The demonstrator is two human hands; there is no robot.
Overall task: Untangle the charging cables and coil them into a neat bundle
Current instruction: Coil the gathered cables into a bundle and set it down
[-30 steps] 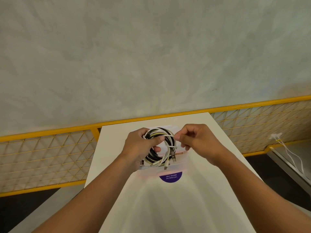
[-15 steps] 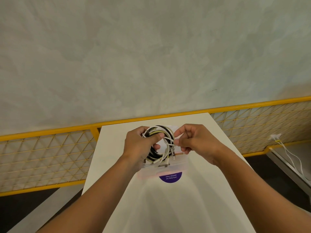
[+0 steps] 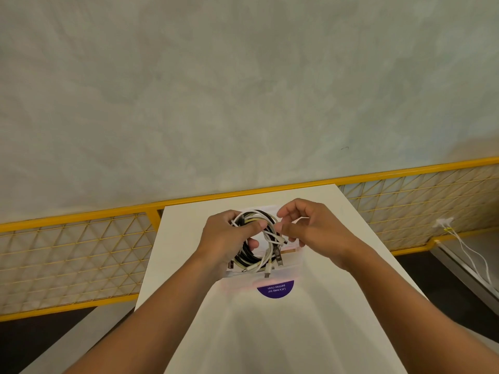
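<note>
Here our left hand [image 3: 224, 238] clamps the coil [image 3: 253, 259] so loops hold; our right hand [image 3: 316, 230], at three o'clock, pinches a white strand [image 3: 271, 234].

A pale, mottled wall [image 3: 243, 90] fills the view beyond the left hand [image 3: 224, 241] and the right hand [image 3: 321, 233]. A white table [image 3: 270, 333] lies under both. A yellow mesh railing [image 3: 75, 255] runs along the wall's foot to either side, over dark floor [image 3: 32, 341]. Far right of the right hand, thin white cords [image 3: 465, 245] hang from what may be a socket.
</note>
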